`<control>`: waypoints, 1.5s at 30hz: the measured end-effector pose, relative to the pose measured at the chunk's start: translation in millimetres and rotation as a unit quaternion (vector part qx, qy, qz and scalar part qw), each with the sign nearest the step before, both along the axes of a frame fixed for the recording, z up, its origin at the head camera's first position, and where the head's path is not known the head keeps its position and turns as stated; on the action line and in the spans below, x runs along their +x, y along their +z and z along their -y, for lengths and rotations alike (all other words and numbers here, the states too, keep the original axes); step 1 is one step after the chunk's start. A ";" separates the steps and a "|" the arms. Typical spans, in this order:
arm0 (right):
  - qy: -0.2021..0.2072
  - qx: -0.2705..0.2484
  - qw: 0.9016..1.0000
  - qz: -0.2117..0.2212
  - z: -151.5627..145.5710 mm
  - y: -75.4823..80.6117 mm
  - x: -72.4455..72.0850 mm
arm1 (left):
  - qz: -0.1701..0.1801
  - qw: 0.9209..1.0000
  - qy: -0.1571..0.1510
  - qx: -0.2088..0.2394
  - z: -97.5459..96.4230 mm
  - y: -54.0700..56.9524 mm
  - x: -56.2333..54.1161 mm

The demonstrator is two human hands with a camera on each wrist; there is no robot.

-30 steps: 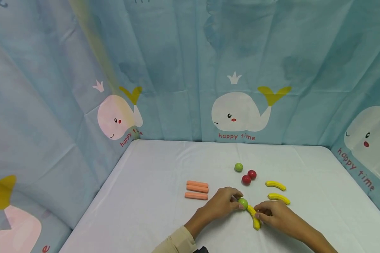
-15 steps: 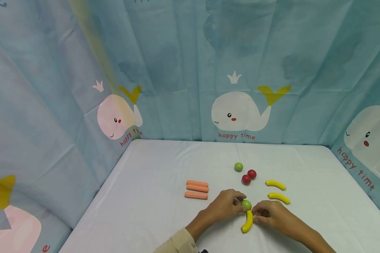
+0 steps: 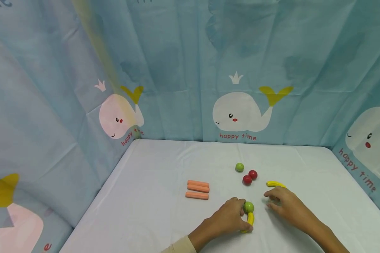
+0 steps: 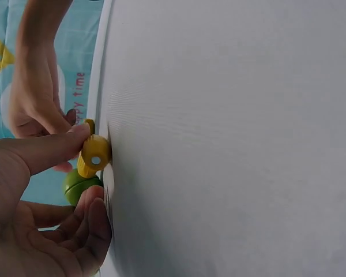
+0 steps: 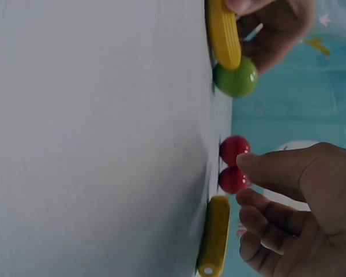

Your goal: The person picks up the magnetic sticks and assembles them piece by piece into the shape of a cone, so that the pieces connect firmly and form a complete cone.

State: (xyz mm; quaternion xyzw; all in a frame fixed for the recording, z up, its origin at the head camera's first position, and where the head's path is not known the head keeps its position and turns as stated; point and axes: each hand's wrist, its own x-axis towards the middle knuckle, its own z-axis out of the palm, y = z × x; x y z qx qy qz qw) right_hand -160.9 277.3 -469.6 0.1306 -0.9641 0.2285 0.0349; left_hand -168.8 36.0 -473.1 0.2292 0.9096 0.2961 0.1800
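My left hand (image 3: pixel 229 216) has its thumb hooked over the near end of a small yellow toy banana (image 3: pixel 251 218). Its fingers sit beside a grooved green ball (image 3: pixel 248 207), which lies end to end with that banana on the white table. In the left wrist view, the thumb crosses the top of the banana (image 4: pixel 95 151), and the curled fingers are by the ball (image 4: pixel 81 187). To the right, my right hand (image 3: pixel 283 203) hovers with loosely bent fingers and nothing between them. A second banana (image 3: pixel 275 183) lies just beyond it; a third is hidden by this hand in the head view.
Three orange-pink sausage-like sticks (image 3: pixel 197 188) lie in a stack of rows on the left of the white table (image 3: pixel 152 175). Behind the hands are two red balls (image 3: pixel 247 180) and another green ball (image 3: pixel 239 167). A blue whale-print curtain (image 3: pixel 177 70) surrounds the table.
The right hand has left the banana and moved right and away toward the other bananas. The left thumb has shifted from the green ball down onto the banana, whose angle has turned.
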 end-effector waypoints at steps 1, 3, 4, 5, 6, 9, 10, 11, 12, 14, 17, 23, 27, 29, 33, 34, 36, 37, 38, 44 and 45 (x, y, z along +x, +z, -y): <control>-0.004 0.006 1.000 -0.009 -2.1 0.2 -0.9 | 0.005 1.000 -0.005 0.011 0.8 -0.2 -0.1; -0.013 0.013 1.000 -0.019 -6.9 -0.1 -2.6 | 0.020 0.999 -0.010 0.034 2.6 -0.2 0.2; -0.018 0.014 1.000 -0.020 -9.4 -0.3 -3.7 | 0.025 0.999 -0.011 0.043 3.6 0.0 0.5; -0.021 0.014 1.000 -0.019 -11.9 -0.1 -4.9 | 0.031 0.998 -0.011 0.051 4.4 0.3 0.8; -0.025 0.015 0.999 -0.017 -14.3 -0.3 -6.1 | 0.037 0.998 -0.008 0.058 5.4 0.6 1.5; -0.035 0.020 0.999 -0.005 -20.3 -1.0 -9.8 | 0.046 0.996 -0.004 0.072 7.5 0.8 1.9; -0.037 0.022 0.999 -0.001 -22.0 -1.2 -10.9 | 0.050 0.996 -0.003 0.077 8.0 0.8 1.8; -0.039 0.022 0.999 0.005 -23.4 -1.4 -12.0 | 0.053 0.995 -0.002 0.081 8.6 0.6 2.0; -0.042 0.024 0.999 0.010 -24.8 -1.5 -13.3 | 0.056 0.995 -0.001 0.085 9.3 0.4 2.1; -0.048 0.020 0.999 0.019 -27.0 -1.6 -15.1 | 0.058 0.994 -0.001 0.092 10.9 -0.1 2.0; -0.054 0.011 0.998 0.029 -29.8 -1.5 -16.5 | 0.045 0.995 -0.011 0.094 13.7 -1.2 1.7; -0.059 -0.004 0.997 0.055 -34.1 -0.1 -16.5 | -0.011 0.997 -0.027 0.073 19.2 -1.5 0.9; -0.066 -0.006 0.995 0.074 -35.8 0.0 -16.7 | -0.029 0.998 -0.016 0.056 21.3 0.1 1.6; -0.071 -0.008 0.994 0.088 -36.1 0.0 -17.0 | -0.030 0.998 -0.009 0.054 21.9 0.6 1.8; -0.077 -0.014 0.991 0.111 -36.4 0.4 -18.3 | -0.034 0.998 -0.001 0.051 23.6 -0.2 1.4; -0.078 -0.016 0.990 0.115 -36.5 0.3 -18.5 | -0.034 0.998 -0.001 0.051 24.0 -0.4 1.2; -0.082 -0.021 0.989 0.122 -36.5 0.6 -18.8 | -0.035 0.998 -0.003 0.050 24.7 -1.3 0.5; -0.084 -0.025 0.988 0.124 -36.4 0.8 -18.9 | -0.035 0.998 -0.004 0.050 25.0 -1.8 0.1; -0.086 -0.027 0.988 0.126 -36.4 0.8 -19.0 | -0.035 0.998 -0.006 0.049 25.3 -2.2 -0.3; -0.095 -0.034 0.988 0.120 -36.1 1.0 -19.6 | -0.042 0.997 -0.023 0.058 27.4 -5.1 -3.4; -0.097 -0.036 0.988 0.118 -35.8 1.2 -19.5 | -0.043 0.997 -0.025 0.063 27.9 -5.4 -3.8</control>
